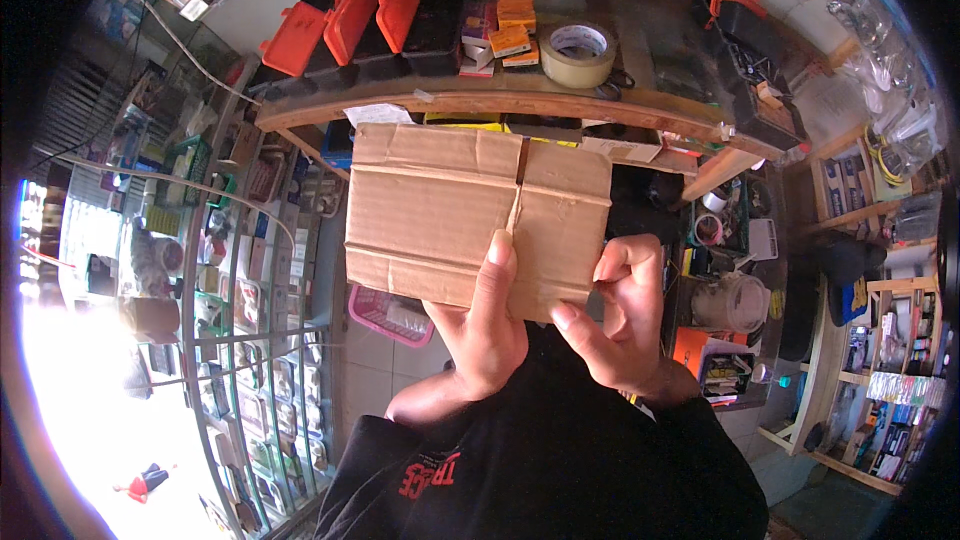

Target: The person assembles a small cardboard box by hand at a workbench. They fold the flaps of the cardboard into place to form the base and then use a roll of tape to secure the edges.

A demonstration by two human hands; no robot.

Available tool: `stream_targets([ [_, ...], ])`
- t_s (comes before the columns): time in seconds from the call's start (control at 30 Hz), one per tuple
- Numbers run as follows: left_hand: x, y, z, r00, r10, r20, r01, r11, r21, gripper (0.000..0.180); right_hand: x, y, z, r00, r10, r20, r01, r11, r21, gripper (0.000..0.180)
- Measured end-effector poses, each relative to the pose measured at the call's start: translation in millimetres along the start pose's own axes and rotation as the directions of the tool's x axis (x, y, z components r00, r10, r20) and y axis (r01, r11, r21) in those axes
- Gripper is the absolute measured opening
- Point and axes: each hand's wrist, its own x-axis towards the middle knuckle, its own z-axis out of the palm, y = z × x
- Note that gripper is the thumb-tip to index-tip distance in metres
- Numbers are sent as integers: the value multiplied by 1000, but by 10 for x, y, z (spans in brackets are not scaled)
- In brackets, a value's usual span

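Note:
A brown cardboard box [430, 210] is held up in front of my chest, its broad face turned toward me. Creases run across that face, and a ragged seam or slit runs down it right of the middle. My left hand [485, 315] grips the box from below, thumb pressed on the face beside the seam, the other fingers hidden behind. At the lower right corner is my right hand [625, 325], its thumb at the bottom edge and its fingers curled by the right edge. The depth of the box does not show.
Beyond the box stands a wooden-edged counter [470, 103] bearing a tape roll [578, 55], small orange boxes [513, 25] and black bins with orange lids [350, 8]. Glass shelving [240, 340] lines the left. A pink basket [390, 315] and a clear round tub [730, 302] sit lower.

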Motion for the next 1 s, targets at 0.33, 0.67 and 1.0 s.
stream_targets([
  [0.33,23,26,46,999,38,-38,-39,998,-43,41,10,70,-66,1000,-16,15,18,992,-128,38],
  [0.67,41,-79,21,997,62,-41,-59,997,50,28,251,-281,-297,977,-128,168,211,647,-733,33],
  [1.0,92,-98,52,997,72,-35,-68,991,112,28,344,-309,-316,885,-305,352,452,375,-809,29],
])
